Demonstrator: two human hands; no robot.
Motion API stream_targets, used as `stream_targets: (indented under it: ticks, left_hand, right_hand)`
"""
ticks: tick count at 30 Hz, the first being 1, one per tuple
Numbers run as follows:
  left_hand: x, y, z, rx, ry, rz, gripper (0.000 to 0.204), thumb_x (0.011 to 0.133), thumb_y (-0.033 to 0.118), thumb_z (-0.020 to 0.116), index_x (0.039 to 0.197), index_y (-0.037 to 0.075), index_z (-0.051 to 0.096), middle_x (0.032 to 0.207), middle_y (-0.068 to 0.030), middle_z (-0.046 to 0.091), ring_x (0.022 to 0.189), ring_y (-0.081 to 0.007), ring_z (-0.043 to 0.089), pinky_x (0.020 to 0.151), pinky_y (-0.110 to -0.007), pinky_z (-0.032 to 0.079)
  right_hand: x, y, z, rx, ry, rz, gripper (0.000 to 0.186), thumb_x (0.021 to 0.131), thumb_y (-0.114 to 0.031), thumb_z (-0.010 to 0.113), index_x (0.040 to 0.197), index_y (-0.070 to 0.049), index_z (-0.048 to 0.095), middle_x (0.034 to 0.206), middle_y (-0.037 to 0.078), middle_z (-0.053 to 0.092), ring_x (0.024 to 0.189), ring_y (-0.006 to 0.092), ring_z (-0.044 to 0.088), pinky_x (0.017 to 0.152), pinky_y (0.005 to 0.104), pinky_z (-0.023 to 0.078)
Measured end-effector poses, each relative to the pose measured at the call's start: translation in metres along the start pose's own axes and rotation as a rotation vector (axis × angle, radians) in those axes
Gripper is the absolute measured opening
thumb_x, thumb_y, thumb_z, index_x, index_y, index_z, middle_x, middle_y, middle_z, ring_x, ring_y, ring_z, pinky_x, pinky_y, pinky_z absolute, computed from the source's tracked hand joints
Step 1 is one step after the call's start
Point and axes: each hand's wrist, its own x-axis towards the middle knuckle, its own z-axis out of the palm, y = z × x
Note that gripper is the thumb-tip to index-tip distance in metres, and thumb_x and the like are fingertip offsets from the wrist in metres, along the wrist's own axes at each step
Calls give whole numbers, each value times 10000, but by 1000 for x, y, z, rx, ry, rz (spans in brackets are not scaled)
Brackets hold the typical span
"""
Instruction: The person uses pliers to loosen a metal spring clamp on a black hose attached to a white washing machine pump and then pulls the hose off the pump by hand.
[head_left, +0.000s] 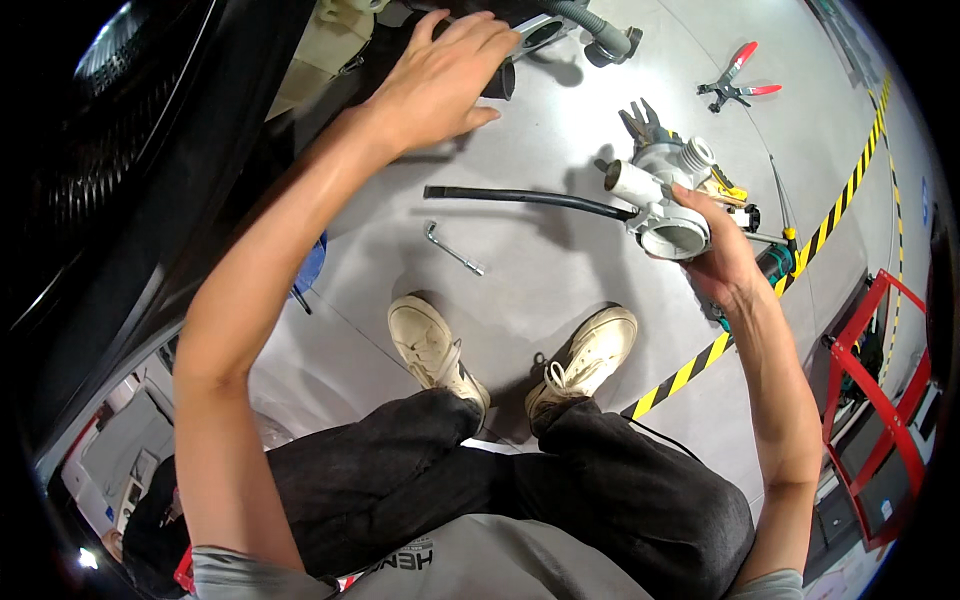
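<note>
My right hand grips a white plastic pump housing with several round ports, held above the floor at the right. A thin black tube sticks out from it toward the left. My left hand is stretched out at the top, its fingers apart, over a grey part with an oval opening. Whether the fingertips touch that part I cannot tell. A short black rubber hose end shows beside the hand, and a grey corrugated hose lies farther right.
An L-shaped socket wrench lies ahead of my shoes. Red-handled pliers rest at the upper right. Behind the housing are dark-jawed pliers and a teal tool. A large black body borders the left; a red frame stands right.
</note>
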Motion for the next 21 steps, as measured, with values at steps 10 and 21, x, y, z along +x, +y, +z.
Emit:
stream_targets:
  ticks: [10,21]
  left_hand:
    - [-140,56,-58,-260,-760,-367,248,881,152,661,1097,41,613,1283,-189,542,1203,-352,519,1016,-446,398]
    - [-125,96,9,-1186,-791,-783,448,1052,348,406,1318,14,541,1275,-164,593,1174,-261,567,1059,-407,405]
  right_hand:
    - [-16,47,-18,34,-151,171,500,876,-352,698,1210,7,597,1145,103,662,1047,198,626,972,346,465]
    - [-38,82,-10,-198,-262,355,656,836,-302,752,1307,74,492,1205,151,612,1131,224,572,1018,352,422]
